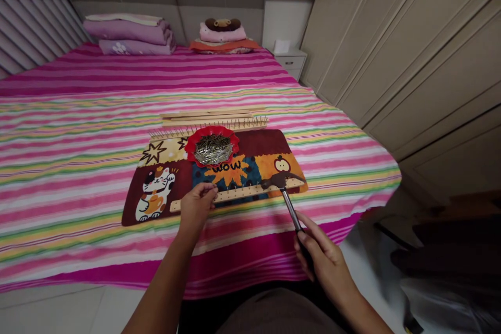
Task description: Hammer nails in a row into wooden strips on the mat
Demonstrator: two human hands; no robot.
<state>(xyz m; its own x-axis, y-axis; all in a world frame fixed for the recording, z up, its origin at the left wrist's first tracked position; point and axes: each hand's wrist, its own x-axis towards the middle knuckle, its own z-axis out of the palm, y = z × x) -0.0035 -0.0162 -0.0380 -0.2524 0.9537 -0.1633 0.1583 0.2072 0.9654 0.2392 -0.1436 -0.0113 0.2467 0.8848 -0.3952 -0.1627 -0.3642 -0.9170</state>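
My right hand (319,250) is wrapped round the black grip of a hammer (290,206). The dark hammer head (278,181) is over the right part of a pale wooden strip (240,194). Several thin nails stand upright along that strip. At the strip's left half, my left hand (198,203) pinches a nail, mostly hidden by the fingertips. Beneath the strip lies a printed mat (266,143) with a cat picture and the word "WOW". Behind it a red scalloped bowl (190,154) holds a heap of loose nails (213,150).
Beyond the bowl lie wooden strips (213,114), one set with upright nails (250,124). A striped sheet (70,167) covers the bed. Folded bedding (129,36) and a pink stack (223,35) rest by the headboard (219,0). Wardrobe doors (422,47) line the right side.
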